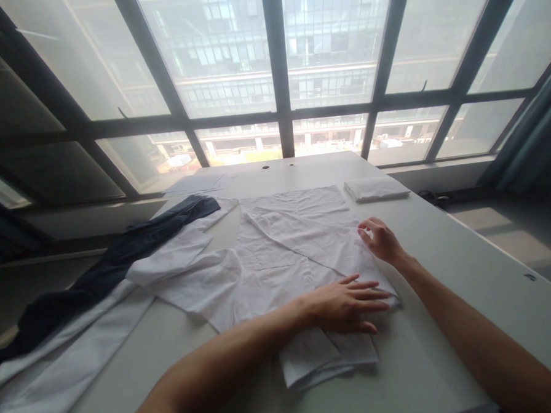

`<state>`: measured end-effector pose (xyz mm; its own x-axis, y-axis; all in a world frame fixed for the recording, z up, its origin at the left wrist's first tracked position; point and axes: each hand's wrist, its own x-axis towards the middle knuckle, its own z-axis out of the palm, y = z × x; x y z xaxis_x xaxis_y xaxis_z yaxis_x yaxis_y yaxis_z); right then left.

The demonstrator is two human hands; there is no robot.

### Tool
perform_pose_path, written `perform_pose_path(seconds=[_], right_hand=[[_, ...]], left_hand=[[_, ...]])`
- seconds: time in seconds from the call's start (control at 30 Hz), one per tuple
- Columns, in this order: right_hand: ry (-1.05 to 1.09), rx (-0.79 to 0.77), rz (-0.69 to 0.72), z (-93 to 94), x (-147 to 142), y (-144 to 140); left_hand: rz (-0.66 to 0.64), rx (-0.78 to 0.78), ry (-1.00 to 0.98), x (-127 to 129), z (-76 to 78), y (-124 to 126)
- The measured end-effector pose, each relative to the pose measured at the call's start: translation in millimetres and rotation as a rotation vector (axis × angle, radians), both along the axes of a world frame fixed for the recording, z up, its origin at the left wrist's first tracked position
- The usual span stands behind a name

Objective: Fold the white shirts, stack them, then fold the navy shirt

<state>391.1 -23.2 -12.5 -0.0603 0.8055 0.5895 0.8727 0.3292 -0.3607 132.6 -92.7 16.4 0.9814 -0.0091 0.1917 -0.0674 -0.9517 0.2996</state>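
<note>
Left hand [343, 303] flat, fingers spread wide, palm pressing near edge of white shirt [278, 255], likely pinning cloth against sliding. Right hand [379, 239] loosely curled, fingertips resting on shirt's right side, apparently smoothing fold; real pinch not discernible. Shirt spread mid worktop [468, 270], one sleeve thrown left. Dark garment [121, 258] trails off left edge over more white cloth [57, 366]. Folded white stack [376, 189] far right. Shirt's underside layers hidden; left cloth cut off by frame.

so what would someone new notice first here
Likely the white shirt spread across the middle of the table, with the left hand pressed flat on its near edge and the right hand resting on its right side. Next, the dark garment trailing off the table's left edge.
</note>
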Motion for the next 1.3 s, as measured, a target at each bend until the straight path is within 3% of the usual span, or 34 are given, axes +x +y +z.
perform_pose_path(seconds=[0.1, 0.17, 0.23, 0.33, 0.43, 0.57, 0.73, 1.03, 1.17, 1.3], right_hand=[[-0.009, -0.013, 0.029, -8.7, 2, 3], [-0.003, -0.034, 0.067, -15.3, 7, 6], [0.029, -0.061, 0.087, -21.1, 12, 10], [0.091, -0.083, 0.063, -27.4, 18, 15], [0.123, -0.109, 0.037, -31.3, 20, 18], [0.112, -0.169, -0.009, -33.7, 18, 18], [0.057, -0.195, -0.033, -31.4, 17, 16], [0.023, -0.235, -0.044, -25.1, 14, 14], [0.024, -0.246, -0.051, -24.0, 14, 13], [0.028, -0.245, -0.054, -22.4, 12, 12]], left_hand=[[0.123, 0.055, -0.09, 2, 4.5, 10], [0.281, 0.079, -0.156, -1, 14.0, 28], [0.501, 0.078, -0.195, -13, 27.9, 57], [0.977, 0.082, -0.165, -51, 45.4, 112], [1.334, -0.028, 0.001, -98, 42.9, 162], [1.444, -0.09, 0.021, -137, 11.6, 195], [1.537, -0.075, -0.122, -142, -17.8, 206], [1.52, -0.039, -0.326, -142, -27.6, 214], [1.532, -0.035, -0.275, -142, -31.3, 210], [1.63, 0.026, -0.138, -142, -30.9, 207]])
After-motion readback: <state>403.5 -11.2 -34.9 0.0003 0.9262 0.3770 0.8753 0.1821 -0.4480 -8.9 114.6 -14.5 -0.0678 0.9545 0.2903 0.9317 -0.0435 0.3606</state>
